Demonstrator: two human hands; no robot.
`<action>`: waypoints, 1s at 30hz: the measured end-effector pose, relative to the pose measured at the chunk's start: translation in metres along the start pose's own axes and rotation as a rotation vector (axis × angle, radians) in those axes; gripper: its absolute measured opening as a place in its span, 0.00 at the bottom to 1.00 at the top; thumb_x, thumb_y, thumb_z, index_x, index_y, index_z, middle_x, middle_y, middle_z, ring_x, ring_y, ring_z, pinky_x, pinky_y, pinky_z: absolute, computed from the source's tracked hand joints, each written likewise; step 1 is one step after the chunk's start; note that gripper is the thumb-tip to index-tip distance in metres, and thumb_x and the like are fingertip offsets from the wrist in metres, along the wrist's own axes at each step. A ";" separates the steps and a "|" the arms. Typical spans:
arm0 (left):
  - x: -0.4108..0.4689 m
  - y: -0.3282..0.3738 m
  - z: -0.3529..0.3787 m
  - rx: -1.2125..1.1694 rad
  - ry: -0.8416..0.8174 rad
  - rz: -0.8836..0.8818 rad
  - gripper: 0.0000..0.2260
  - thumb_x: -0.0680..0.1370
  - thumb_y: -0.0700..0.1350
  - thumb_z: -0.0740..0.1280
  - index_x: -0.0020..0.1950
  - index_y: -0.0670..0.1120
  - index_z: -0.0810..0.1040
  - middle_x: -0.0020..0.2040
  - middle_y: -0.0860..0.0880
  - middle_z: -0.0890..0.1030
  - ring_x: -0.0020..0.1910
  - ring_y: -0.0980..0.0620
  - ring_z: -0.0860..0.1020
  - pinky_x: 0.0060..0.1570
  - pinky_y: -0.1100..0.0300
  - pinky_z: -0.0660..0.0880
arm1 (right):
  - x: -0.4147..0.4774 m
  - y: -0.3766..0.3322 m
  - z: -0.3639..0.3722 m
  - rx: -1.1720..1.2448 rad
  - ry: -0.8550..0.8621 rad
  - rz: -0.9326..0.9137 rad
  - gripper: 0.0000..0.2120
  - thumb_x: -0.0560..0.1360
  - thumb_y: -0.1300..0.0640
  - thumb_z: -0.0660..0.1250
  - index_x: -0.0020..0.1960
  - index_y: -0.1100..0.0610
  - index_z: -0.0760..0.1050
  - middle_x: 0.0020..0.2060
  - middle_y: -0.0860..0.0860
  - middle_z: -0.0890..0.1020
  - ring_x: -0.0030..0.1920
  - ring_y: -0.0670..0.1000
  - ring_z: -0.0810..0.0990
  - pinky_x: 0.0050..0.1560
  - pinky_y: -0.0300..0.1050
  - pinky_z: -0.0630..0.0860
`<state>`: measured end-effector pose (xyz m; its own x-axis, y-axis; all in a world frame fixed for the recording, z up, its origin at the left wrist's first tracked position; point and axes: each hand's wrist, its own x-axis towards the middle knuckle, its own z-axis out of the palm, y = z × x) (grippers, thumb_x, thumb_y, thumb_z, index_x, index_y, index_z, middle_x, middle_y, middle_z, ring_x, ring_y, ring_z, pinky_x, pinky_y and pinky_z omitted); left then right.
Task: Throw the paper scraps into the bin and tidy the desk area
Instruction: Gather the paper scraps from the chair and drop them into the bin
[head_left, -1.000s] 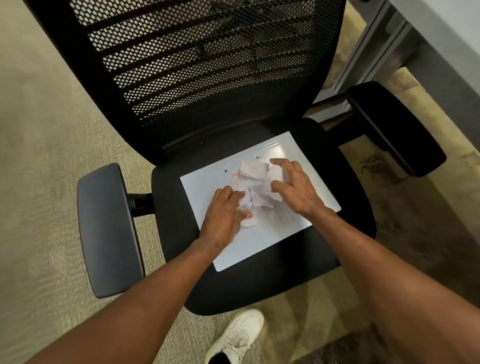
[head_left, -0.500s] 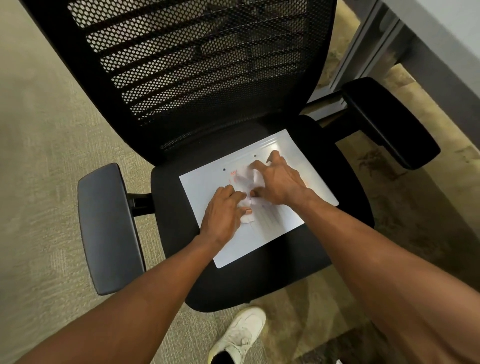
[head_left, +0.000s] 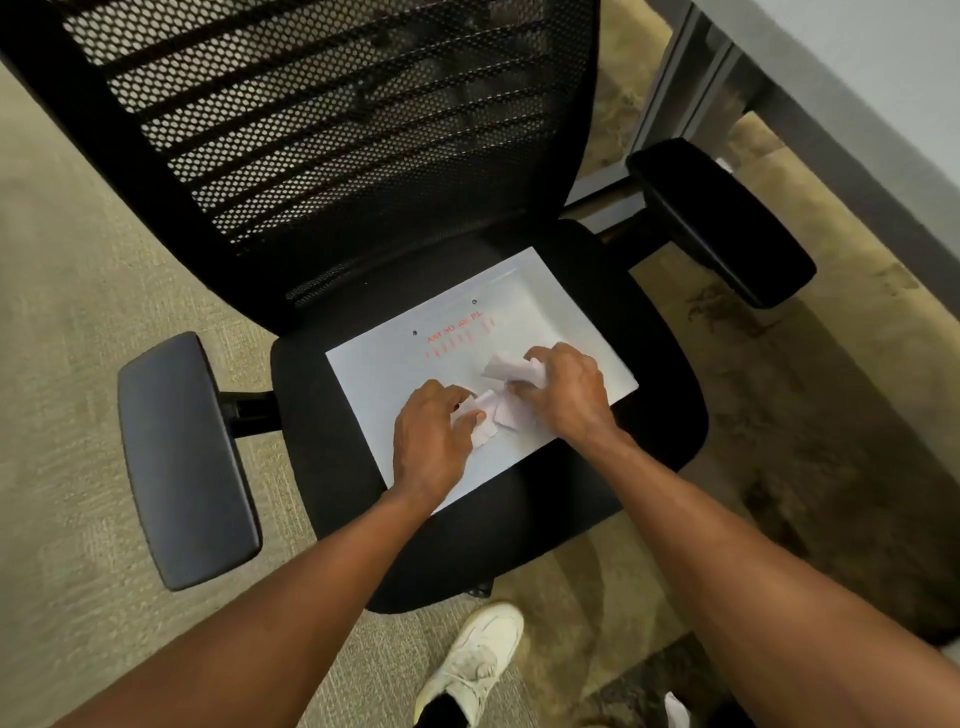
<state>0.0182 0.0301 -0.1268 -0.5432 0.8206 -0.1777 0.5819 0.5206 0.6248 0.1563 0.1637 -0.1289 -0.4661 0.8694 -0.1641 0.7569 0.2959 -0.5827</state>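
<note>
A white sheet (head_left: 395, 384) with red print and two punch holes lies on the seat of a black office chair (head_left: 649, 415). Several torn white paper scraps (head_left: 491, 408) sit in a small heap on the sheet. My left hand (head_left: 428, 441) rests on the sheet's near left part, its thumb and fingers pinching a scrap at the heap's left side. My right hand (head_left: 569, 389) curls over the heap from the right and grips scraps (head_left: 506, 366) under its fingers. No bin is in view.
The chair's mesh backrest (head_left: 332, 119) rises behind the seat, with armrests at left (head_left: 182, 457) and right (head_left: 722, 218). A grey desk (head_left: 852, 88) runs along the upper right. Beige carpet (head_left: 62, 312) surrounds the chair. My white shoe (head_left: 478, 660) stands below the seat.
Both hands have drawn the scraps toward me into a tighter heap, uncovering the red print on the sheet. My right hand has closed over scraps.
</note>
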 end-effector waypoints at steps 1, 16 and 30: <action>-0.005 0.004 0.003 -0.016 0.007 0.006 0.10 0.81 0.50 0.73 0.58 0.46 0.85 0.51 0.48 0.82 0.51 0.48 0.80 0.52 0.55 0.77 | -0.008 0.007 -0.004 0.021 0.027 0.028 0.10 0.74 0.48 0.75 0.53 0.50 0.83 0.44 0.49 0.78 0.44 0.52 0.77 0.41 0.47 0.75; -0.120 0.128 0.099 -0.129 -0.192 0.194 0.07 0.78 0.50 0.76 0.50 0.48 0.84 0.47 0.52 0.82 0.45 0.52 0.81 0.45 0.53 0.78 | -0.212 0.144 -0.063 0.522 0.412 0.702 0.11 0.71 0.49 0.79 0.42 0.55 0.81 0.35 0.45 0.84 0.37 0.46 0.84 0.37 0.43 0.77; -0.245 0.190 0.218 0.035 -0.518 0.267 0.06 0.75 0.49 0.77 0.47 0.48 0.86 0.47 0.50 0.87 0.47 0.48 0.84 0.42 0.61 0.68 | -0.388 0.245 -0.058 0.697 0.654 1.023 0.13 0.66 0.41 0.80 0.38 0.48 0.82 0.41 0.54 0.88 0.42 0.59 0.88 0.47 0.64 0.84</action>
<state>0.3940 -0.0201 -0.1304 -0.0131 0.9281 -0.3721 0.6821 0.2804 0.6754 0.5493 -0.0778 -0.1623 0.5887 0.6594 -0.4676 0.1570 -0.6608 -0.7340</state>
